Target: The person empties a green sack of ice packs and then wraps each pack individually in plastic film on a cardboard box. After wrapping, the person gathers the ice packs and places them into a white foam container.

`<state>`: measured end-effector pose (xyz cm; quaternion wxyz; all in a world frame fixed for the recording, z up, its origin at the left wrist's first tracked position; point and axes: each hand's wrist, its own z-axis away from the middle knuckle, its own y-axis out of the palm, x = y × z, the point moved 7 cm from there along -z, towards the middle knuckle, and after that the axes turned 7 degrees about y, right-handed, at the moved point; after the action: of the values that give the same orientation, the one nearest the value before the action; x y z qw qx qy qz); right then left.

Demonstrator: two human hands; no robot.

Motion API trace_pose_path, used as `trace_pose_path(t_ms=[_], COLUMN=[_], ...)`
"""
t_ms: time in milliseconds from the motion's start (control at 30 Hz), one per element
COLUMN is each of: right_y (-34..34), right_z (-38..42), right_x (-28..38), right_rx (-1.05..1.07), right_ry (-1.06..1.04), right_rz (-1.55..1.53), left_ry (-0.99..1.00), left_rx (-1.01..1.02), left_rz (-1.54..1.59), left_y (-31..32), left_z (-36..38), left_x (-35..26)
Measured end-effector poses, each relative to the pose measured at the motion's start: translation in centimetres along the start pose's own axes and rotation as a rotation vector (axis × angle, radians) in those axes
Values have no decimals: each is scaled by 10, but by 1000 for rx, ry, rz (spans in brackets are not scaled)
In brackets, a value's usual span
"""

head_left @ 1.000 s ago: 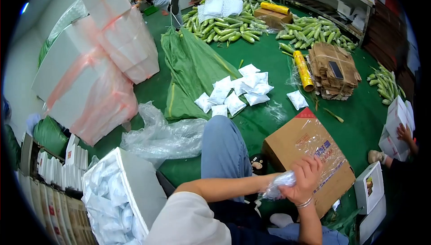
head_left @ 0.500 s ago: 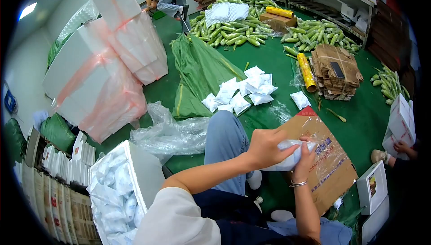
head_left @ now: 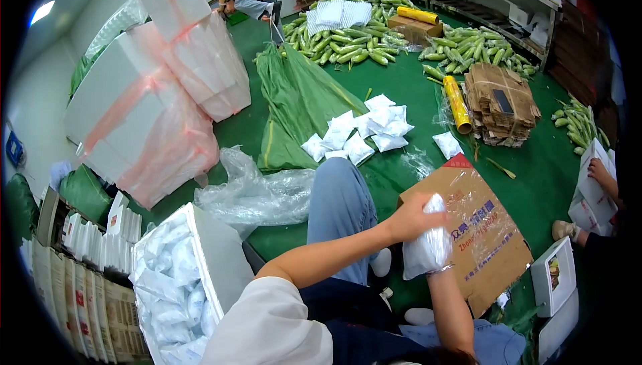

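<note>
A white pouch in shiny clear film (head_left: 428, 248) is held upright in front of me over the flat cardboard box. My left hand (head_left: 416, 218) is closed around its upper left side. My right hand is behind the pouch, its fingers hidden; only the wrist with a bracelet (head_left: 441, 278) shows just below. Under and beyond the hands leans the brown printed cardboard box (head_left: 478, 231), with clear film stretched over part of it. A pile of similar white pouches (head_left: 384, 121) lies on the floor ahead, and one single pouch (head_left: 447, 144) is apart to the right.
A foam box (head_left: 194, 244) full of white pouches stands at my left, near crumpled clear plastic (head_left: 257, 194). Ahead are a green sack (head_left: 287, 111), corn heaps (head_left: 361, 44), a yellow film roll (head_left: 457, 105) and bundled cardboard (head_left: 501, 101). Another person bends over at the back; one works at right.
The pouch has turned from lying sideways to upright, and my left hand has shifted to its upper side. My right hand has gone behind it. The person's hand at right has moved up.
</note>
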<state>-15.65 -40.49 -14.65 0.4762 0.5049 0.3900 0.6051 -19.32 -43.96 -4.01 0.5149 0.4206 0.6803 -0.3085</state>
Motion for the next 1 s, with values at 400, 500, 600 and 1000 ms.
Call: trace_pose_path(t_ms=[400, 500, 600, 1000], right_y=[35, 105, 152, 61], right_z=[-4, 31, 43, -33], right_x=[-89, -127, -111, -67], right_rx=[265, 295, 459, 149], right_ry=[229, -42, -325, 135], right_rz=[701, 1099, 1444, 1265], left_ry=[-47, 170, 46, -1091], left_rx=[-757, -826, -1019, -1245], left_rz=[269, -463, -1539, -1466], left_y=[-89, -156, -199, -168], left_z=[116, 169, 251, 636], left_x=[-32, -87, -162, -175])
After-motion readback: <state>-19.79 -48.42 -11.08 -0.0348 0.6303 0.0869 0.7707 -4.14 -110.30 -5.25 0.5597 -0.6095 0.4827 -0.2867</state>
